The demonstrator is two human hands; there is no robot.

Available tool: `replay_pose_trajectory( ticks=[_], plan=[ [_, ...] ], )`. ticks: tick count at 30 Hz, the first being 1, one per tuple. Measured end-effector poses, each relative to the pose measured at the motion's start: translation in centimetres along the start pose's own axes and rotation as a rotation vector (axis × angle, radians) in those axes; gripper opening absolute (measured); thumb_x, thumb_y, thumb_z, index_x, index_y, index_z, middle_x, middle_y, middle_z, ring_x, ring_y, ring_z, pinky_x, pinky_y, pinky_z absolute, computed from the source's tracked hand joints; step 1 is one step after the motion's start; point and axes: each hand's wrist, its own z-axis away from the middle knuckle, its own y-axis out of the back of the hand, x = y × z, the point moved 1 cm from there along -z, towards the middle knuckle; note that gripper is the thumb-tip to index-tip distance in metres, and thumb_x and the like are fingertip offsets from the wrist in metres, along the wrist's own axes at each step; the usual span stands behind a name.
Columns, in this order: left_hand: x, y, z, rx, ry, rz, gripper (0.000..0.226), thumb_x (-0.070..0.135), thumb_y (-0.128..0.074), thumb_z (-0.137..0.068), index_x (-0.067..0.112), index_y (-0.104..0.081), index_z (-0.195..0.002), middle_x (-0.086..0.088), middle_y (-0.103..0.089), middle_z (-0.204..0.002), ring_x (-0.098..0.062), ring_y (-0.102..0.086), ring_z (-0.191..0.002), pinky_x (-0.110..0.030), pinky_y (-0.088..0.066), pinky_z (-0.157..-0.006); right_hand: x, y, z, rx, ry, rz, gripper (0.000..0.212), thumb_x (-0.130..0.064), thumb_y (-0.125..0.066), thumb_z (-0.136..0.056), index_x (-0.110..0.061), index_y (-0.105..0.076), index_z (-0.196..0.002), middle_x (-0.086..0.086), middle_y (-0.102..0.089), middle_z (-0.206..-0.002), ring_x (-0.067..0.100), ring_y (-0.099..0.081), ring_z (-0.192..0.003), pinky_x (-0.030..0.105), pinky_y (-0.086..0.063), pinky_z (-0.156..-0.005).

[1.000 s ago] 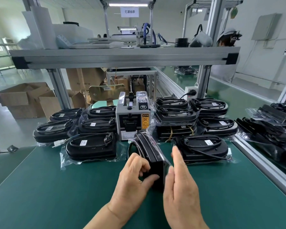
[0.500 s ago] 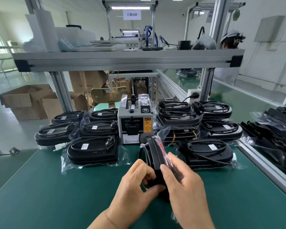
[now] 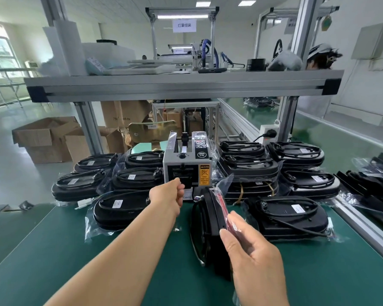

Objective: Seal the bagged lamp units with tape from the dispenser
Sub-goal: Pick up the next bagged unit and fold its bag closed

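Left hand (image 3: 167, 196) is far out at the tape dispenser (image 3: 186, 164) mouth (fingers curled, possibly pinching something, can't tell). Nearer, right hand (image 3: 254, 257) grips the upright bagged lamp unit (image 3: 206, 224).

lamp unit (image 3: 210, 224) in my right hand (image 3: 252, 255): black, red strip (image 3: 221, 203) under clear bag (image 3: 225, 182) | tape dispenser (image 3: 186, 164): grey body, black front, orange caution label (image 3: 204, 175) | other bagged units (image 3: 124, 215): black, white labels (image 3: 117, 203) | table (image 3: 97, 272): dark green | cardboard boxes (image 3: 44, 138): brown | shelf frame (image 3: 181, 85): silver
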Motion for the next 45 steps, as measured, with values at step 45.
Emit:
replay_pose_trajectory(
  ticks=[45],
  plan=[
    [-0.1,3.0,10.6,-0.860,-0.280,-0.704,0.013,0.023,-0.078,-0.074,0.018,-0.069,-0.065,-0.002,-0.055,-0.062,-0.011,-0.037,-0.053,-0.021,-0.031,-0.055,-1.0,0.8,0.3,-0.152,-0.015,0.082,0.045,-0.002,-0.060,-0.096,-0.045,-0.066,-0.107,-0.020,-0.061,-0.133,-0.012,-0.055,-0.119,0.014,-0.042,-0.106]
  ],
)
